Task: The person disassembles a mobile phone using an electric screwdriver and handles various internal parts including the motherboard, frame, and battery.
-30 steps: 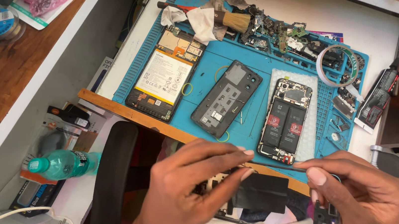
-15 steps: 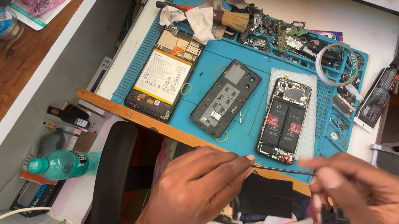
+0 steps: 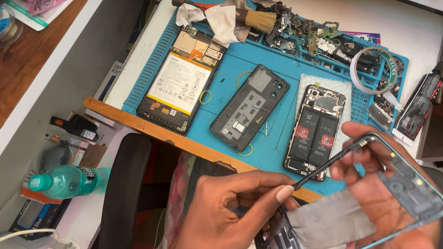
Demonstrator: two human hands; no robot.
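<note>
Now, line by line:
Left hand: the left hand (image 3: 233, 220) pinches a thin black rod-like tool (image 3: 323, 168) between thumb and fingertips, fingers curled tight around its lower end.
Tool: it slants up to the right, its tip at the upper edge of the frame.
Right hand: the right hand (image 3: 389, 216) grips a bare phone middle frame with a pale blue metal rim (image 3: 418, 200), fingers wrapped behind it, thumb at its top edge.
Frame: held tilted over the lap, below the table edge, a grey film patch on its inner face.
Mat: a blue silicone work mat (image 3: 280, 142) lies on the table beyond the hands.
On the mat: an opened phone with a white battery (image 3: 180, 85), a dark grey phone back cover (image 3: 250, 106), an opened phone with a black battery (image 3: 315, 131), side by side.
Far edge: a wood-handled brush (image 3: 255, 20) and a tape roll (image 3: 373, 69).
Left shelf: a green plastic bottle (image 3: 68, 180) lying on its side.
</note>
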